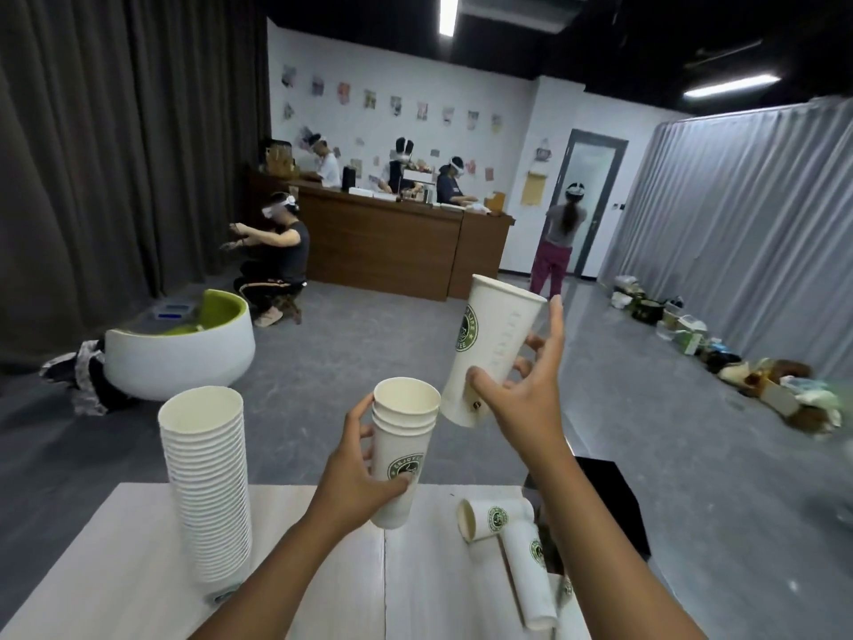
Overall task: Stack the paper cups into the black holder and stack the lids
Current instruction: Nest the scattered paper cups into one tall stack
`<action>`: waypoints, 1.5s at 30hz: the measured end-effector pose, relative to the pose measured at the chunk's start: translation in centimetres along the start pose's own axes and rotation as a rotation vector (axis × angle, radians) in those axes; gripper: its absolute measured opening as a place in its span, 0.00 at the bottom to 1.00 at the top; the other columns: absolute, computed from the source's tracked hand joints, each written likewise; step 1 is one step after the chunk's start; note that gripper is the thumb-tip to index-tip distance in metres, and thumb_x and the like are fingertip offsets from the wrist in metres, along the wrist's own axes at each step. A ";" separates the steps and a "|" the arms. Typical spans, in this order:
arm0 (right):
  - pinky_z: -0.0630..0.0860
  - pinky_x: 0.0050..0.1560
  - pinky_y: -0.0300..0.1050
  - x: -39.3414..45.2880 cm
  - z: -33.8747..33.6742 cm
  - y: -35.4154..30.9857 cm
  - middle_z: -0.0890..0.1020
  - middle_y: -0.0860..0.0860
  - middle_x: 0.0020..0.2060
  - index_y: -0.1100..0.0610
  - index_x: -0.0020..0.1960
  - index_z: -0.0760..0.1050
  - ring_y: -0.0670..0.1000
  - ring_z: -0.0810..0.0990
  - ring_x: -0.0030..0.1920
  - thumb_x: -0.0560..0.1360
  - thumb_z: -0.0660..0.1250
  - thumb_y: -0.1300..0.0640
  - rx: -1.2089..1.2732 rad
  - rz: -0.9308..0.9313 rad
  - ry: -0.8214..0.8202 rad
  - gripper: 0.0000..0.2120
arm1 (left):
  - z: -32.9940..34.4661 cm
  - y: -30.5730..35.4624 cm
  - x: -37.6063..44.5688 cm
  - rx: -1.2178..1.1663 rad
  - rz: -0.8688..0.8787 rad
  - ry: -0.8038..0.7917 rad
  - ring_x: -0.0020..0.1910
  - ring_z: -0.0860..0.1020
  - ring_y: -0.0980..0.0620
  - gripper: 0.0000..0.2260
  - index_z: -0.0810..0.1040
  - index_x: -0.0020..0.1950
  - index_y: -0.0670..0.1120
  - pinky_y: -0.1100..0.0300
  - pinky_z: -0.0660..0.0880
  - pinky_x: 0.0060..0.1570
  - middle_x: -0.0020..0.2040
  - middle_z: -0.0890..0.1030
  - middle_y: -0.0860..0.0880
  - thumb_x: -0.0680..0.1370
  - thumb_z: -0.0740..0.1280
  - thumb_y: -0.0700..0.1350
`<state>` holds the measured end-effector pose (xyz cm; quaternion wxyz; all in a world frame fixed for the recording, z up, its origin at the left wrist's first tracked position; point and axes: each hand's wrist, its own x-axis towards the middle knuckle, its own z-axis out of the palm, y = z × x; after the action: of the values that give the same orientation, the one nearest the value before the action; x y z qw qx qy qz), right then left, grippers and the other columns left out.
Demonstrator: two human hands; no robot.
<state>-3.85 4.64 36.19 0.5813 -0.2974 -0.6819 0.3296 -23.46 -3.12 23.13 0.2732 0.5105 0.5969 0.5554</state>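
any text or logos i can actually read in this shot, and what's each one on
"ENJOY", partly legible, on the green round logo of the nested cups in the left hand.
"...EE" on the logo of the tall cup in the right hand.
Logos on the lying cups and the wall posters: unreadable.

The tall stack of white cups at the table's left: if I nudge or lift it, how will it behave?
The tall stack of white cups is high on a narrow base and already leans slightly, so a sideways push probably tips it. It looks like thin paper, likely light. Gripped by the top alone, the nested cups may separate; support it low.
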 end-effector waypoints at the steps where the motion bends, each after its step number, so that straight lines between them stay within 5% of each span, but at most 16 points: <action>1: 0.81 0.47 0.38 -0.1 0.3 -0.5 0.69 0.41 0.64 0.34 0.81 0.44 0.38 0.79 0.55 0.70 0.77 0.67 -0.003 -0.007 0.006 0.57 | -0.3 0.0 -0.1 0.007 -0.004 -0.011 0.63 0.80 0.56 0.53 0.55 0.70 0.79 0.64 0.81 0.54 0.67 0.73 0.63 0.65 0.85 0.43; 4: 0.80 0.46 0.36 -0.5 1.5 -1.4 0.68 0.40 0.64 0.36 0.81 0.45 0.35 0.77 0.54 0.70 0.77 0.68 -0.007 -0.026 0.011 0.57 | -1.2 0.0 -0.3 0.000 -0.013 -0.043 0.64 0.80 0.56 0.52 0.56 0.71 0.79 0.55 0.82 0.59 0.70 0.74 0.59 0.63 0.85 0.45; 9: 0.83 0.50 0.43 -1.3 3.5 -2.3 0.67 0.42 0.64 0.34 0.79 0.47 0.37 0.76 0.57 0.69 0.78 0.66 -0.029 -0.030 0.002 0.56 | -2.3 0.4 -0.7 0.001 0.025 -0.099 0.60 0.80 0.60 0.51 0.57 0.70 0.80 0.60 0.83 0.54 0.66 0.76 0.63 0.65 0.84 0.45; 13: 0.83 0.54 0.47 -2.0 4.8 -2.9 0.67 0.42 0.63 0.35 0.78 0.50 0.33 0.74 0.58 0.68 0.78 0.64 -0.051 -0.035 0.033 0.54 | -3.0 1.0 -1.1 0.004 0.045 -0.139 0.63 0.80 0.55 0.51 0.57 0.74 0.77 0.52 0.83 0.59 0.69 0.76 0.62 0.64 0.84 0.47; 16: 0.83 0.56 0.51 -2.3 5.4 -3.0 0.68 0.45 0.63 0.35 0.80 0.47 0.39 0.76 0.61 0.67 0.79 0.64 -0.024 -0.020 0.037 0.57 | -3.6 1.2 -1.4 0.009 0.052 -0.145 0.64 0.80 0.53 0.51 0.57 0.75 0.76 0.48 0.82 0.61 0.69 0.75 0.62 0.64 0.84 0.49; 26: 0.79 0.58 0.39 -4.1 6.9 -2.6 0.71 0.47 0.62 0.36 0.81 0.45 0.41 0.78 0.60 0.67 0.80 0.67 -0.010 0.006 -0.058 0.60 | -4.0 1.9 -2.2 0.025 0.068 -0.120 0.61 0.80 0.57 0.50 0.55 0.71 0.80 0.54 0.83 0.57 0.67 0.75 0.63 0.66 0.84 0.47; 29: 0.78 0.60 0.40 -4.9 6.8 -1.9 0.71 0.44 0.62 0.35 0.80 0.45 0.41 0.78 0.60 0.66 0.81 0.60 -0.042 0.036 -0.109 0.60 | -3.8 2.0 -2.3 0.007 0.061 -0.108 0.61 0.80 0.58 0.51 0.54 0.69 0.82 0.57 0.83 0.57 0.66 0.75 0.64 0.67 0.84 0.47; 36: 0.76 0.55 0.30 -6.4 5.6 -0.3 0.72 0.41 0.65 0.32 0.78 0.53 0.35 0.75 0.61 0.70 0.81 0.55 -0.085 0.105 -0.191 0.51 | -2.9 1.1 -2.9 -0.017 0.047 -0.112 0.62 0.81 0.55 0.50 0.55 0.71 0.79 0.54 0.83 0.58 0.69 0.75 0.59 0.66 0.84 0.47; 42: 0.79 0.57 0.41 -8.2 2.1 2.9 0.72 0.39 0.66 0.33 0.78 0.56 0.42 0.77 0.63 0.73 0.75 0.45 -0.111 0.219 -0.160 0.41 | -1.4 -0.5 -3.4 -0.030 0.036 -0.118 0.64 0.80 0.55 0.52 0.55 0.69 0.81 0.58 0.82 0.57 0.69 0.73 0.63 0.66 0.85 0.43; 45: 0.78 0.57 0.42 -9.2 -1.9 5.9 0.74 0.44 0.65 0.40 0.79 0.61 0.44 0.78 0.60 0.77 0.73 0.51 -0.158 0.315 -0.051 0.35 | -0.1 -1.5 -3.3 -0.054 0.022 -0.114 0.66 0.78 0.57 0.53 0.56 0.70 0.80 0.60 0.80 0.58 0.70 0.72 0.63 0.65 0.85 0.41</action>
<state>-0.47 1.18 26.21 0.4798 -0.4371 -0.6650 0.3696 -22.93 -5.99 21.00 0.3142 0.5402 0.5594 0.5445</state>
